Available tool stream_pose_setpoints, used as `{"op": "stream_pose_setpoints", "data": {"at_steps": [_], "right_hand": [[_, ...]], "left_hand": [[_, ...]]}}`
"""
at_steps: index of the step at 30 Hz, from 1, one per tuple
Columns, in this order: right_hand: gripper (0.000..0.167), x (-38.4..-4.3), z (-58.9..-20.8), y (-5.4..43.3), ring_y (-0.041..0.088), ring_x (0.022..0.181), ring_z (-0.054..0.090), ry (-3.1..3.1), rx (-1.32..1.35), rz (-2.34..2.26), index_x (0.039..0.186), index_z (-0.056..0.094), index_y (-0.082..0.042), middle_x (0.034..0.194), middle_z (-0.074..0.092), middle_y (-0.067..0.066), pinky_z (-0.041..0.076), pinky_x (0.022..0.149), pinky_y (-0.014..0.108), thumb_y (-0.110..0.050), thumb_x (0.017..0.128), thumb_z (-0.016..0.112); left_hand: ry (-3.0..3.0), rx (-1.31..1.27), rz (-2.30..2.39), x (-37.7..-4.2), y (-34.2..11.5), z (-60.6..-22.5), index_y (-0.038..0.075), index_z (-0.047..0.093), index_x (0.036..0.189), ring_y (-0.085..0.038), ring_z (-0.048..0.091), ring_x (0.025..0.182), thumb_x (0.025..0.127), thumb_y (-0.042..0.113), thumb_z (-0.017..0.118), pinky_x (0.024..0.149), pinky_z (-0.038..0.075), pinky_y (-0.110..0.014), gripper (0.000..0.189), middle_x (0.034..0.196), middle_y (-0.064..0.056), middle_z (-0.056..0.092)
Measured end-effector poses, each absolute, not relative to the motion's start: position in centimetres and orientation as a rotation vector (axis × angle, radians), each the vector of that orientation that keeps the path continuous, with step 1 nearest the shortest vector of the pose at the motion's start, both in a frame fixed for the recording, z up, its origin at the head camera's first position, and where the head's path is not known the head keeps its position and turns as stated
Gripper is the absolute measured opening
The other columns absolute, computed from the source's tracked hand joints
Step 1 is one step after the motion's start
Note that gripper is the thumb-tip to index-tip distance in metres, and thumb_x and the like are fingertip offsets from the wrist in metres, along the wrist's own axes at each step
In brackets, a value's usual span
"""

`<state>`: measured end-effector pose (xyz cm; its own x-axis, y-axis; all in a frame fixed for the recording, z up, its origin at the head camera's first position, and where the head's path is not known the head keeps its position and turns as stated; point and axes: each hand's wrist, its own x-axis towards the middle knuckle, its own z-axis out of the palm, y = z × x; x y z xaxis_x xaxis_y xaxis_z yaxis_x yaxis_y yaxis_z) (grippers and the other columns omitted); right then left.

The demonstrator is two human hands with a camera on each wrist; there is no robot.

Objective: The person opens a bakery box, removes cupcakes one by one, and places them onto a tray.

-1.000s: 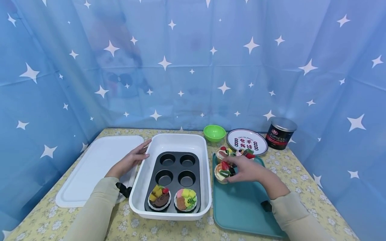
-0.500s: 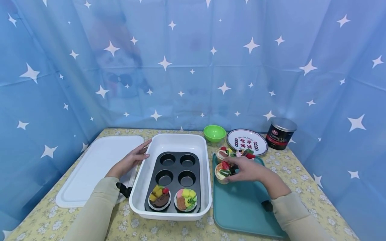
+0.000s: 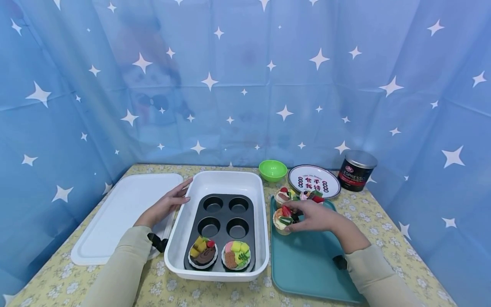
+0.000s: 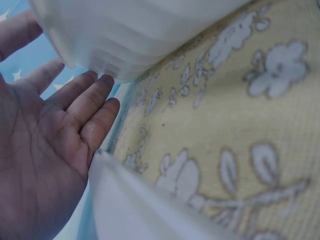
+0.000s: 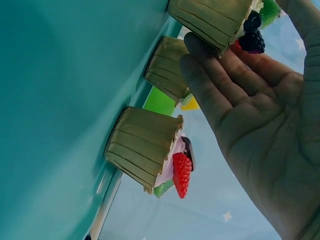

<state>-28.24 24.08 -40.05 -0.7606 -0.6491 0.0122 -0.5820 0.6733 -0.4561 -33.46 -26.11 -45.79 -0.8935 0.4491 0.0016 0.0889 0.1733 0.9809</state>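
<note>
My right hand (image 3: 316, 216) pinches a fruit-topped cupcake (image 3: 281, 221) between thumb and fingers at the left side of a teal tray (image 3: 307, 264). In the right wrist view this cupcake (image 5: 210, 20) has a ribbed tan cup and dark berries; its far side is hidden. Behind it on the tray are a second cupcake (image 3: 281, 195) and one with a strawberry (image 5: 181, 172). My left hand (image 3: 166, 205) rests with fairly straight fingers against the left wall of a white rectangular container (image 3: 177, 238). Inside lies a dark muffin tin (image 3: 223, 213), with a chocolate cupcake (image 3: 205, 255) and a pink-and-yellow-topped one (image 3: 235, 256) in its front cups.
A white lid (image 3: 122, 213) lies at the left, beneath my left forearm. Along the back stand a green bowl (image 3: 272, 170), a white plate with red characters (image 3: 314, 180) and an espresso tin (image 3: 356, 170). A starry blue curtain (image 3: 245, 123) hangs behind the flowered tablecloth (image 3: 377, 221).
</note>
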Motion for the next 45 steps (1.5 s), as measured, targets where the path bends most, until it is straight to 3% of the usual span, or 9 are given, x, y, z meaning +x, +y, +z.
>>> {"op": "stream_pose_setpoints", "data": {"at_steps": [5,12,17,28,35,40,45], "right_hand": [[0.082,-28.3,-40.0,24.1,0.024,0.111,0.062,2.731,-1.001,-0.665,0.146,0.052,-0.003,0.125,0.065,0.008,0.054,0.089,0.048,-0.052,0.085,0.077],[0.079,-28.3,-38.8,23.7,0.029,0.127,0.057,2.714,-1.117,-0.704,0.151,0.047,-0.004,0.145,0.055,0.012,0.048,0.102,0.053,-0.049,0.091,0.073],[0.075,-27.7,-37.2,22.3,0.028,0.129,0.056,2.718,-1.144,-0.712,0.149,0.05,-0.009,0.145,0.056,0.009,0.049,0.101,0.053,-0.051,0.09,0.072],[0.065,-26.4,-36.2,17.6,0.013,0.135,0.048,2.577,-1.292,-0.697,0.144,0.055,-0.024,0.145,0.053,-0.009,0.045,0.108,0.044,-0.055,0.089,0.071],[0.06,-25.6,-37.3,15.3,0.013,0.133,0.051,2.391,-1.554,-0.641,0.145,0.054,-0.021,0.144,0.054,-0.004,0.042,0.11,0.043,-0.049,0.094,0.069],[0.06,-25.0,-37.7,14.2,0.011,0.132,0.05,2.31,-1.544,-0.63,0.145,0.053,-0.023,0.145,0.053,-0.005,0.044,0.108,0.037,-0.05,0.093,0.069],[0.063,-24.5,-38.1,13.3,0.011,0.13,0.052,2.258,-1.564,-0.603,0.145,0.054,-0.017,0.143,0.055,-0.004,0.046,0.107,0.036,-0.05,0.094,0.068]], "left_hand": [[2.156,0.525,1.782,-33.3,-26.0,-45.6,0.03,0.014,0.163,-0.035,0.016,0.152,0.104,0.023,0.055,0.12,0.013,-0.06,0.073,0.167,-0.011,0.016],[2.163,0.517,1.782,-33.4,-26.0,-45.7,0.031,0.015,0.163,-0.035,0.018,0.152,0.104,0.022,0.055,0.12,0.015,-0.06,0.072,0.167,-0.011,0.018],[2.166,0.518,1.773,-33.3,-26.1,-45.6,0.032,0.014,0.163,-0.035,0.017,0.152,0.103,0.024,0.056,0.12,0.013,-0.06,0.073,0.167,-0.011,0.017],[2.182,0.503,1.764,-33.3,-26.1,-45.6,0.032,0.015,0.163,-0.033,0.018,0.152,0.103,0.023,0.056,0.121,0.015,-0.058,0.073,0.167,-0.009,0.018],[2.18,0.487,1.765,-33.4,-26.0,-45.6,0.035,0.018,0.162,-0.03,0.019,0.152,0.104,0.022,0.056,0.121,0.016,-0.057,0.071,0.166,-0.005,0.02],[2.177,0.504,1.756,-33.5,-26.0,-45.5,0.032,0.015,0.163,-0.033,0.016,0.153,0.105,0.021,0.054,0.12,0.015,-0.059,0.071,0.167,-0.008,0.017],[2.186,0.489,1.752,-33.6,-26.0,-45.5,0.032,0.014,0.163,-0.033,0.015,0.153,0.105,0.021,0.053,0.121,0.014,-0.058,0.071,0.167,-0.008,0.016]]}}
